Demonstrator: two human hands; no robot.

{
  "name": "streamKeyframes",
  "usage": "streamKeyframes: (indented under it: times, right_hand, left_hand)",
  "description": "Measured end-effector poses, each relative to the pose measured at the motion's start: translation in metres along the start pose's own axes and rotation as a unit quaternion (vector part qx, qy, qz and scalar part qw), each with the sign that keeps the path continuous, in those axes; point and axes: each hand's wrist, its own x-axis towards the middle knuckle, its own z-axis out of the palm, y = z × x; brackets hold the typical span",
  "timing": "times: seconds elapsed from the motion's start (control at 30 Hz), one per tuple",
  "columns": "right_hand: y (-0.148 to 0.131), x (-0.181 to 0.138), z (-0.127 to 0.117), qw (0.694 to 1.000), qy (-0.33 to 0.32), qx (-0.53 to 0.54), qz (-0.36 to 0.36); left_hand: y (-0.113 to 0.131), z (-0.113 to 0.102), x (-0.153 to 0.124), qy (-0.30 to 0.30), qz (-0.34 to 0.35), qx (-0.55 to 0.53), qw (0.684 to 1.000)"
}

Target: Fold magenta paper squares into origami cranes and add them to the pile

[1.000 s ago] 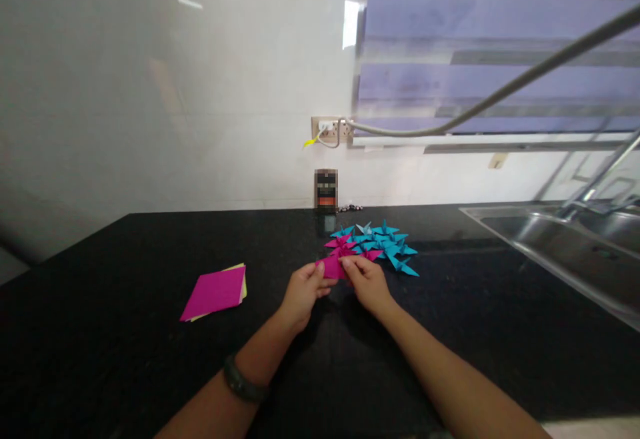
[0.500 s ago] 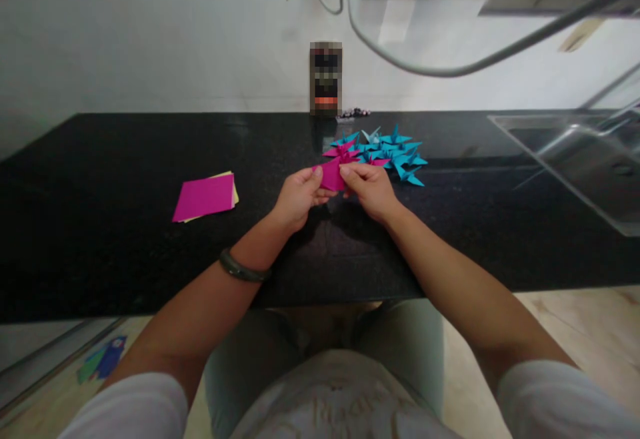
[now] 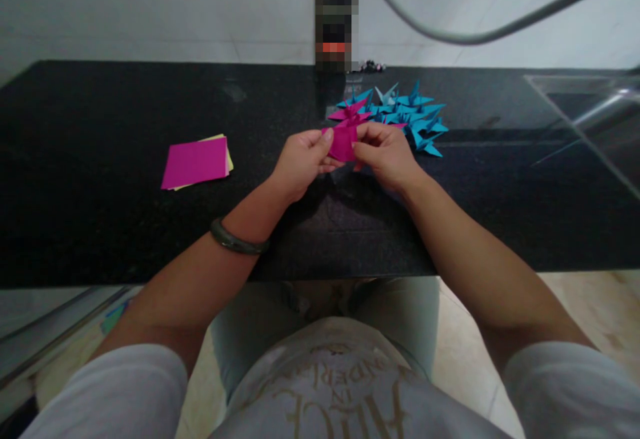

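Observation:
My left hand (image 3: 301, 164) and my right hand (image 3: 386, 156) both pinch a small folded magenta paper (image 3: 343, 145), held just above the black countertop (image 3: 100, 225). Thumbs press on its top edge from either side. Right behind the hands lies a cluster of folded paper cranes: several blue ones (image 3: 410, 113) and a few magenta ones (image 3: 350, 112). A dark bracelet sits on my left wrist.
A stack of flat square sheets (image 3: 196, 162), magenta on top with yellow beneath, lies to the left. A blurred upright object (image 3: 336, 19) stands against the back wall. A steel sink (image 3: 590, 119) is at the right. A grey hose (image 3: 500, 22) arcs overhead.
The camera has tilted down, so the counter now sits higher in view and my lap shows. Both hands kept hold of the magenta paper and lifted it a little upright.

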Motion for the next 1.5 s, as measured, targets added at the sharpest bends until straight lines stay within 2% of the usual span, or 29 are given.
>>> streamKeyframes:
  times: [0.07, 0.2, 0.4, 0.6, 0.77, 0.97, 1.1, 1.2, 1.3, 1.5]
  right_hand:
    - [-0.001, 0.000, -0.003, 1.000, -0.013, 0.004, 0.013]
    - [0.001, 0.001, -0.006, 0.999, 0.004, 0.024, 0.027]
    - [0.005, 0.002, -0.004, 0.999, 0.022, 0.033, 0.029]
    - [0.001, 0.000, -0.009, 0.999, -0.037, 0.003, -0.010]
    - [-0.004, -0.002, -0.011, 0.996, -0.086, 0.014, -0.005]
    - [0.000, 0.000, -0.006, 0.999, -0.037, -0.020, 0.004]
    - [0.007, 0.003, -0.004, 0.998, -0.030, -0.054, 0.027]
    - [0.009, 0.003, -0.003, 0.990, 0.048, -0.121, -0.058]
    - [0.003, 0.001, -0.004, 0.947, 0.135, -0.229, -0.179]
    - [-0.012, -0.006, -0.007, 0.889, 0.031, -0.349, -0.295]
  left_hand:
    - [0.001, -0.001, -0.002, -0.029, 0.004, 0.019, 0.999]
    - [0.003, -0.001, -0.004, -0.080, 0.009, 0.037, 0.996]
    - [0.002, -0.003, -0.004, -0.071, -0.001, 0.087, 0.994]
    - [0.000, -0.006, -0.001, -0.077, 0.014, 0.115, 0.990]
    - [-0.004, -0.008, 0.001, -0.084, 0.010, 0.099, 0.992]
    - [-0.004, -0.006, 0.001, -0.111, 0.022, 0.129, 0.985]
    - [-0.004, -0.002, -0.002, -0.112, 0.024, 0.129, 0.985]
    - [-0.005, -0.001, -0.003, -0.079, 0.003, 0.105, 0.991]
    - [-0.004, 0.000, -0.002, -0.045, -0.006, 0.084, 0.995]
    - [-0.003, -0.001, -0.003, -0.037, 0.008, 0.042, 0.998]
